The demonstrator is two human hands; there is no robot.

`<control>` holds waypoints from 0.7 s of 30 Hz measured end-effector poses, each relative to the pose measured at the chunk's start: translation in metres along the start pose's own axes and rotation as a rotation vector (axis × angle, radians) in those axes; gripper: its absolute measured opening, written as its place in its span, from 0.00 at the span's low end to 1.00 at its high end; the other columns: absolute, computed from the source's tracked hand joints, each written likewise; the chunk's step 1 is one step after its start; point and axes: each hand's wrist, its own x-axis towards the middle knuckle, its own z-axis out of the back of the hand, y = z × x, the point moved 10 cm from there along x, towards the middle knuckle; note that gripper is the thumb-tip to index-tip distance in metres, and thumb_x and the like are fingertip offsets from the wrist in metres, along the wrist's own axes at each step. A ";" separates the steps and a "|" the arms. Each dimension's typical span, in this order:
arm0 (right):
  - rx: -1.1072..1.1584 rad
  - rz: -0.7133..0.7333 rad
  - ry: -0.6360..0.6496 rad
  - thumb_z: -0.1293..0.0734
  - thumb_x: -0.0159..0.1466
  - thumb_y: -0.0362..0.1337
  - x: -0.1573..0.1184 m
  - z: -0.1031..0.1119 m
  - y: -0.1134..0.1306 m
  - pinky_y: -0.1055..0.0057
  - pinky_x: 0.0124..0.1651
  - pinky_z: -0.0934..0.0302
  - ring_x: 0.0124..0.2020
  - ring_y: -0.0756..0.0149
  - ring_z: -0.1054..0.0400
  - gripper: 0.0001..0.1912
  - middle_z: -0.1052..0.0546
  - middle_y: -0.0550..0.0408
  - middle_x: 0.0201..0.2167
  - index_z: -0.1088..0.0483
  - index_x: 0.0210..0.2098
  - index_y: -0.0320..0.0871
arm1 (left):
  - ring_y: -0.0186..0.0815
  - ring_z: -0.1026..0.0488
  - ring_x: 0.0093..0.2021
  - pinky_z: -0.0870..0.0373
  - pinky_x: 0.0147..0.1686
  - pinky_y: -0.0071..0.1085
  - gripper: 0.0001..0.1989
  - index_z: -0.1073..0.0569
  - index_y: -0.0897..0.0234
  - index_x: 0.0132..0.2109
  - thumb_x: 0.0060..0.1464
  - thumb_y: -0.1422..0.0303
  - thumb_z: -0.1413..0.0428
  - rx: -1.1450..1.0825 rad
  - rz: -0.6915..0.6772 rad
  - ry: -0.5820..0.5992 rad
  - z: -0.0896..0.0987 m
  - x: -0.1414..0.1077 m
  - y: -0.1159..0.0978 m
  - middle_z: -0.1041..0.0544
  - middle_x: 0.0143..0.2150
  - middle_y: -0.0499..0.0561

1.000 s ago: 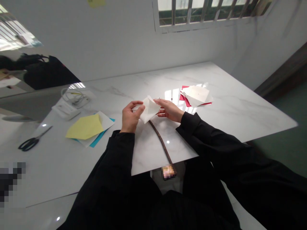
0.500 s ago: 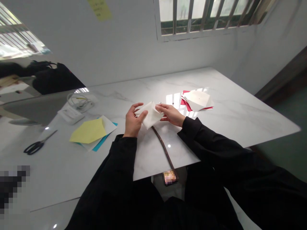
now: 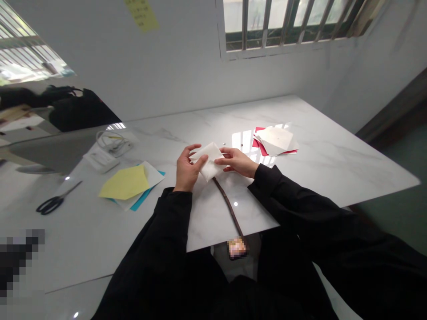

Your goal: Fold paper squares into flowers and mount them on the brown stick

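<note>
Between my hands, above the marble-patterned table, is a white folded paper (image 3: 210, 165) with creases meeting near its middle. It looks like a small envelope. My left hand (image 3: 188, 168) grips its left side, thumb on the face and fingers behind. On the right edge, my right hand (image 3: 240, 162) pinches the paper between thumb and fingers. A dark brown stick-like strip (image 3: 228, 202) runs from under the paper down past the table's front edge, where its lower end is blurred out.
Yellow paper (image 3: 125, 183) lies over white and blue sheets on the left, near black scissors (image 3: 51, 204) and a white power strip (image 3: 100, 159) with a cable. At the right, cream paper (image 3: 278, 138) rests on red sheets. Small dark bits lie beyond my hands.
The upper flap of the white paper, partly raised before, now lies flatter. My right thumb has shifted down onto the paper's face. The view has moved slightly.
</note>
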 end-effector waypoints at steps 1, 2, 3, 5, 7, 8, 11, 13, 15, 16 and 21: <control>-0.004 -0.004 -0.003 0.21 0.59 0.38 0.000 0.000 -0.001 0.75 0.35 0.30 0.39 0.66 0.24 0.18 0.17 0.52 0.42 0.23 0.48 0.46 | 0.35 0.24 0.33 0.28 0.30 0.28 0.30 0.22 0.62 0.56 0.46 0.59 0.29 0.001 -0.002 0.006 -0.001 0.000 -0.001 0.18 0.45 0.54; -0.008 -0.006 -0.006 0.21 0.59 0.37 0.001 0.000 -0.001 0.76 0.34 0.31 0.39 0.66 0.24 0.17 0.17 0.52 0.41 0.23 0.47 0.45 | 0.35 0.24 0.32 0.28 0.30 0.28 0.30 0.22 0.62 0.56 0.46 0.59 0.29 -0.001 -0.001 0.011 -0.002 -0.001 -0.001 0.18 0.45 0.54; -0.010 -0.008 -0.010 0.21 0.59 0.37 0.001 0.000 -0.001 0.76 0.33 0.31 0.38 0.66 0.24 0.16 0.18 0.52 0.41 0.22 0.46 0.45 | 0.34 0.24 0.31 0.29 0.30 0.28 0.30 0.23 0.62 0.56 0.47 0.59 0.29 -0.007 0.000 0.015 -0.003 -0.001 -0.002 0.18 0.44 0.53; -0.015 -0.011 -0.021 0.22 0.60 0.36 0.001 0.000 -0.002 0.76 0.32 0.32 0.38 0.66 0.25 0.14 0.17 0.52 0.41 0.22 0.45 0.45 | 0.34 0.25 0.31 0.29 0.30 0.28 0.30 0.23 0.62 0.56 0.47 0.58 0.29 -0.022 0.003 0.017 -0.004 -0.003 -0.004 0.18 0.42 0.52; -0.018 -0.015 -0.028 0.22 0.60 0.36 0.001 0.000 -0.002 0.76 0.32 0.32 0.38 0.66 0.25 0.14 0.17 0.51 0.42 0.22 0.45 0.45 | 0.34 0.25 0.30 0.30 0.29 0.28 0.30 0.23 0.62 0.55 0.48 0.56 0.29 -0.044 0.013 0.018 -0.005 -0.003 -0.004 0.18 0.39 0.51; -0.017 -0.016 -0.030 0.22 0.59 0.36 0.001 0.000 -0.002 0.76 0.32 0.32 0.38 0.66 0.25 0.14 0.17 0.51 0.42 0.22 0.45 0.45 | 0.34 0.26 0.29 0.30 0.29 0.28 0.30 0.23 0.62 0.56 0.48 0.55 0.29 -0.059 0.024 0.022 -0.006 -0.003 -0.003 0.19 0.37 0.50; -0.013 -0.018 -0.034 0.22 0.59 0.36 0.002 -0.001 -0.004 0.76 0.32 0.32 0.38 0.66 0.25 0.14 0.17 0.52 0.43 0.22 0.44 0.45 | 0.34 0.27 0.26 0.32 0.26 0.28 0.33 0.24 0.62 0.55 0.47 0.50 0.28 -0.135 0.083 0.058 -0.010 -0.003 0.005 0.21 0.32 0.48; -0.013 -0.017 -0.041 0.22 0.60 0.36 0.002 0.000 -0.004 0.76 0.32 0.32 0.38 0.66 0.25 0.13 0.17 0.52 0.42 0.22 0.44 0.45 | 0.35 0.26 0.27 0.30 0.27 0.29 0.35 0.24 0.62 0.54 0.44 0.47 0.27 -0.201 0.121 0.085 -0.014 -0.003 0.009 0.20 0.33 0.49; -0.010 -0.016 -0.049 0.23 0.60 0.37 0.002 0.001 -0.004 0.76 0.33 0.32 0.38 0.66 0.26 0.13 0.18 0.52 0.42 0.22 0.44 0.45 | 0.37 0.22 0.31 0.26 0.32 0.31 0.37 0.24 0.62 0.53 0.42 0.46 0.26 -0.254 0.144 0.109 -0.018 -0.004 0.010 0.18 0.38 0.52; -0.006 -0.017 -0.052 0.23 0.60 0.37 0.002 0.002 -0.004 0.76 0.33 0.32 0.38 0.66 0.26 0.13 0.18 0.52 0.42 0.22 0.43 0.45 | 0.38 0.21 0.34 0.24 0.34 0.32 0.37 0.25 0.62 0.53 0.41 0.47 0.25 -0.269 0.151 0.124 -0.020 -0.004 0.009 0.18 0.40 0.53; 0.008 -0.013 -0.058 0.23 0.60 0.38 0.001 0.003 -0.001 0.76 0.33 0.33 0.38 0.67 0.27 0.12 0.19 0.52 0.40 0.22 0.43 0.45 | 0.44 0.18 0.38 0.20 0.38 0.37 0.33 0.21 0.65 0.47 0.42 0.47 0.25 -0.286 0.206 0.216 -0.033 -0.012 0.008 0.17 0.39 0.55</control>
